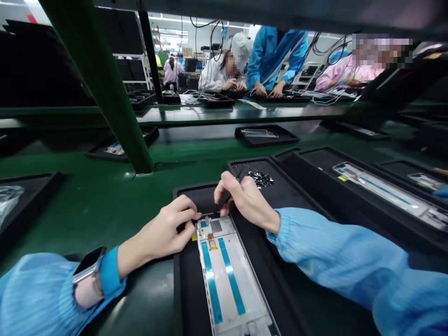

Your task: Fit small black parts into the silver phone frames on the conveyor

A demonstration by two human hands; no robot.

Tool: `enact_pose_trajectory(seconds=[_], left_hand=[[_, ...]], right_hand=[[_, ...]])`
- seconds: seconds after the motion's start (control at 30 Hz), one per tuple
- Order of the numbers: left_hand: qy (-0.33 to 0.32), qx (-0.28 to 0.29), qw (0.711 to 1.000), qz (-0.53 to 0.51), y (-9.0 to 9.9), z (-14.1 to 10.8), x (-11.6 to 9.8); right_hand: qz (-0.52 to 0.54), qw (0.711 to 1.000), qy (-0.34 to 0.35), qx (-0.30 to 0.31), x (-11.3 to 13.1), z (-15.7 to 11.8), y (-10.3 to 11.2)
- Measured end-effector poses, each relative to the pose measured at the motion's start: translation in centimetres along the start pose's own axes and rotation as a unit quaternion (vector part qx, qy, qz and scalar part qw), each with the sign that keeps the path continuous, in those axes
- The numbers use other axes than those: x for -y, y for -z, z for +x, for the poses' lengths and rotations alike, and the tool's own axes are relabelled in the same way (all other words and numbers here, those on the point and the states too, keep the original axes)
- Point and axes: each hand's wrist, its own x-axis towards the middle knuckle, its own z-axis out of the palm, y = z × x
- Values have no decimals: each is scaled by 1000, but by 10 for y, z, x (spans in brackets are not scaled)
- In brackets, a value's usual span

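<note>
A silvery phone frame (224, 275) with two blue strips and a small orange flex piece (212, 243) lies in a black foam tray (189, 298) before me. My left hand (175, 221) is closed at the frame's upper left corner, its fingertips touching the edge. Over the upper right corner, my right hand (241, 196) is closed around slim black tweezers (224, 201), pointing down at the frame's top edge. Fingers partly hide the tip, and whether it grips a part cannot be seen. A yellow tab (194, 237) shows beside the frame.
Behind my right hand, a black tray (297, 196) holds a pile of small metal parts (259, 178). Another phone frame (381, 189) lies in a tray to the right. A green post (115, 93) rises at left. Farther trays (268, 140) and people at work (276, 60) are beyond.
</note>
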Motion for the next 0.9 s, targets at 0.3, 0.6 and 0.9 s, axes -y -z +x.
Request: enact_pose_trajectory(seconds=[0.3,0.6,0.9], left_hand=[[21,-16,1000,-12,-3,1,2],[25,-15,999,-21,-4,0,3],[26,-15,999,-21,-4,2,1]], right_hand=[[-65,993,93,22,-16,-8,-8],[-70,992,98,30,-16,-8,-12],[-148,974,170,27,-13,-6,-12]])
